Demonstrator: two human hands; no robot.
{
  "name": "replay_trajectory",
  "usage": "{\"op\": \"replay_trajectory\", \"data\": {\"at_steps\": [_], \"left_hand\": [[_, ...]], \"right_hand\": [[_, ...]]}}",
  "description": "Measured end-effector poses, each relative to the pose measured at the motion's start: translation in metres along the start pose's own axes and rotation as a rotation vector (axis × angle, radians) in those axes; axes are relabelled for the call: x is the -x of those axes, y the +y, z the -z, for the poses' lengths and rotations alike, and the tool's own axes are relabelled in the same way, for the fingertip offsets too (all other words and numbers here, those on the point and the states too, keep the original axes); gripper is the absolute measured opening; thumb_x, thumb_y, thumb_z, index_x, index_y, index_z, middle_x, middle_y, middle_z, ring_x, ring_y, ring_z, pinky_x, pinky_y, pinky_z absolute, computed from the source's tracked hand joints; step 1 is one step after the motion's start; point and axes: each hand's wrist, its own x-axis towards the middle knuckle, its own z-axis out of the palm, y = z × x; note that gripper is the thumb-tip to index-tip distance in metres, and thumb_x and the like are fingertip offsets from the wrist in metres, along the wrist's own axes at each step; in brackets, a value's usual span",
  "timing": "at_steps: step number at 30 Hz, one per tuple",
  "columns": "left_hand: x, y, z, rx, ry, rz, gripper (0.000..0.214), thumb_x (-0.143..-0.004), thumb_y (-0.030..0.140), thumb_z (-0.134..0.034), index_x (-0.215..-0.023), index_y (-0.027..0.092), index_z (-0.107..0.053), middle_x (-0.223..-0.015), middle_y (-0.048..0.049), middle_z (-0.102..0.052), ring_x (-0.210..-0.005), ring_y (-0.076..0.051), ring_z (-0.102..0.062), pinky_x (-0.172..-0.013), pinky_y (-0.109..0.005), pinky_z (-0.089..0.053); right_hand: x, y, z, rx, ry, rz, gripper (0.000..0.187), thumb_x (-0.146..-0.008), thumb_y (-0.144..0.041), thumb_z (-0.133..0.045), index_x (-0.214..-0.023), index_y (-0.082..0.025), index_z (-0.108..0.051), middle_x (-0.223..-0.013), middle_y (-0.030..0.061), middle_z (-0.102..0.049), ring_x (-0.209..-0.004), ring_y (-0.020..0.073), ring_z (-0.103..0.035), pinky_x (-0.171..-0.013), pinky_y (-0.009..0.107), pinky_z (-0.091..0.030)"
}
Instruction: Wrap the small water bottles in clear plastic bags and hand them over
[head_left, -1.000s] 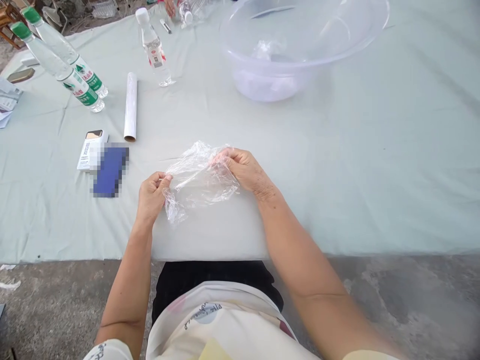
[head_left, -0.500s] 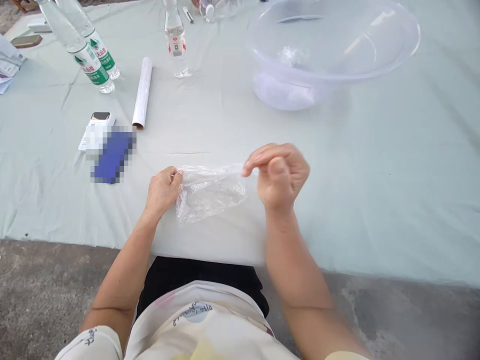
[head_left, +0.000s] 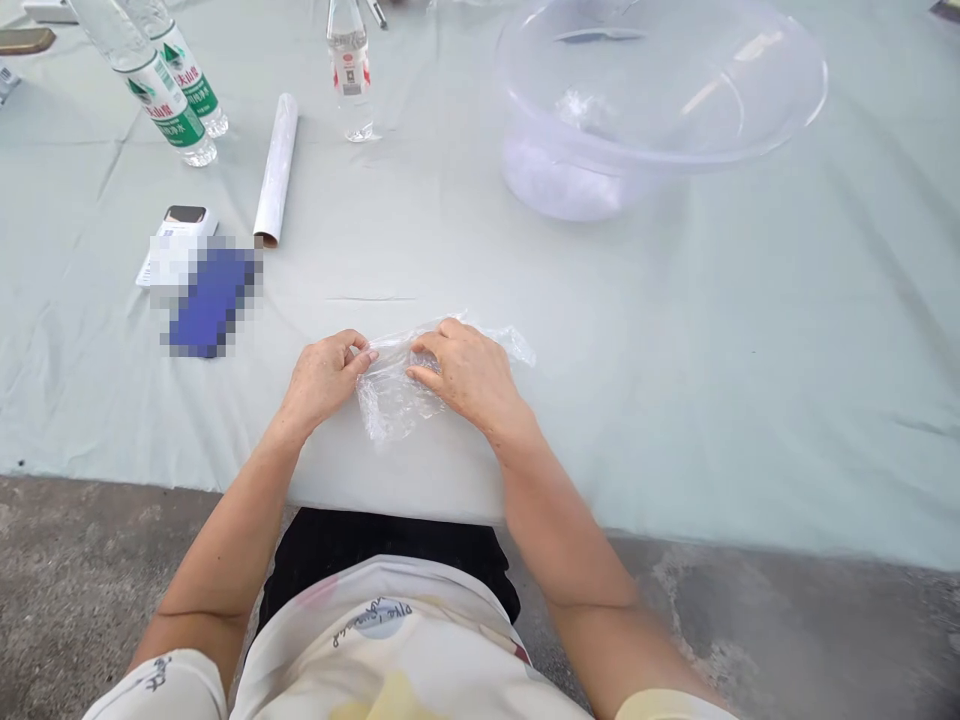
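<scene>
A crumpled piece of clear plastic film lies on the cloth-covered table near its front edge, between my hands. My left hand pinches its left end between thumb and fingers. Over its middle, my right hand curls its fingers and thumb around the film, with a small gap showing between the thumb and index tips. One loose end of the film sticks out beyond the right hand's knuckles. What lies under the right palm is hidden.
A clear purplish basin with crumpled clear plastic inside stands at the back right. A wrapped roll, a water bottle, two green-labelled bottles, a white device and a blurred blue item are on the left side.
My right hand has come down and left onto the film, which is now bunched shorter between both hands. My left hand keeps its pinch. The view has shifted slightly.
</scene>
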Motion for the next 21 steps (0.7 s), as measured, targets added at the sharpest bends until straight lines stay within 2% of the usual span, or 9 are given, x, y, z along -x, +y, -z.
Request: {"op": "replay_trajectory", "data": {"at_steps": [3,5,7,9,13,16,17,19,21], "left_hand": [[0.003,-0.002,0.005,0.022,-0.082,-0.034,0.022,-0.085,0.043,-0.062,-0.098,0.026,-0.068,-0.067,0.0026,-0.063,-0.062,-0.016,-0.056,-0.056,-0.026,-0.038],[0.005,-0.004,0.008,0.037,-0.118,-0.047,0.026,-0.083,0.041,-0.063,-0.103,0.026,-0.068,-0.071,0.0029,-0.065,-0.062,-0.016,-0.057,-0.057,-0.026,-0.039],[0.005,-0.008,0.011,0.044,-0.118,-0.039,0.023,-0.082,0.04,-0.063,-0.1,0.025,-0.068,-0.071,0.0028,-0.065,-0.062,-0.015,-0.057,-0.058,-0.026,-0.04],[0.003,-0.012,0.015,0.056,-0.077,-0.021,0.018,-0.083,0.038,-0.061,-0.092,0.024,-0.067,-0.071,0.0024,-0.065,-0.062,-0.015,-0.058,-0.058,-0.026,-0.04],[-0.004,-0.018,0.021,0.118,-0.002,-0.004,0.013,-0.083,0.036,-0.059,-0.087,0.024,-0.064,-0.067,0.0031,-0.063,-0.062,-0.014,-0.057,-0.058,-0.025,-0.041],[-0.011,-0.022,0.028,0.074,0.002,-0.053,0.015,-0.081,0.035,-0.062,-0.091,0.025,-0.065,-0.074,0.0022,-0.066,-0.065,-0.015,-0.058,-0.06,-0.025,-0.042],[-0.012,-0.023,0.031,0.043,-0.011,-0.073,0.015,-0.08,0.035,-0.063,-0.09,0.025,-0.066,-0.076,0.0016,-0.066,-0.066,-0.015,-0.058,-0.059,-0.025,-0.042],[-0.014,-0.025,0.037,0.004,-0.068,-0.094,0.015,-0.078,0.036,-0.065,-0.087,0.024,-0.067,-0.078,0.0007,-0.067,-0.067,-0.015,-0.057,-0.058,-0.025,-0.041],[-0.014,-0.025,0.041,0.004,-0.128,-0.092,0.016,-0.077,0.037,-0.066,-0.087,0.024,-0.067,-0.079,0.0,-0.066,-0.068,-0.015,-0.058,-0.058,-0.025,-0.042]], "right_hand": [[-0.001,0.001,-0.005,0.061,0.064,0.019,0.054,-0.08,-0.045,-0.079,-0.127,-0.023,-0.066,-0.128,0.015,-0.062,-0.109,0.032,-0.058,-0.087,0.042,-0.047],[-0.003,0.001,-0.007,0.066,0.024,-0.007,0.078,-0.071,-0.052,-0.084,-0.139,-0.024,-0.058,-0.144,0.0172,-0.053,-0.121,0.0374,-0.053,-0.094,0.049,-0.047],[-0.003,0.0,-0.006,0.066,-0.038,-0.037,0.092,-0.067,-0.055,-0.086,-0.146,-0.025,-0.05,-0.153,0.0183,-0.045,-0.128,0.0406,-0.048,-0.097,0.054,-0.047],[-0.001,0.0,-0.004,0.069,-0.071,-0.045,0.099,-0.066,-0.053,-0.087,-0.151,-0.027,-0.044,-0.158,0.0185,-0.039,-0.133,0.0417,-0.045,-0.099,0.056,-0.047],[0.008,0.001,0.007,0.076,-0.123,-0.074,0.1,-0.07,-0.05,-0.085,-0.155,-0.032,-0.036,-0.163,0.0175,-0.031,-0.136,0.0421,-0.044,-0.096,0.056,-0.05],[0.01,0.003,0.017,0.039,-0.195,-0.133,0.097,-0.072,-0.054,-0.082,-0.155,-0.034,-0.036,-0.161,0.0152,-0.034,-0.124,0.039,-0.056,-0.088,0.05,-0.054],[0.009,0.003,0.02,0.008,-0.206,-0.148,0.089,-0.076,-0.058,-0.077,-0.153,-0.034,-0.039,-0.158,0.0142,-0.038,-0.117,0.0363,-0.061,-0.085,0.047,-0.055],[0.003,0.002,0.024,-0.048,-0.182,-0.188,0.06,-0.092,-0.063,-0.055,-0.141,-0.029,-0.053,-0.144,0.0128,-0.053,-0.103,0.0298,-0.066,-0.081,0.042,-0.054],[-0.007,-0.002,0.023,-0.037,-0.125,-0.265,0.05,-0.103,-0.056,-0.033,-0.123,-0.023,-0.065,-0.129,0.0134,-0.061,-0.094,0.0262,-0.067,-0.079,0.039,-0.052]]}}
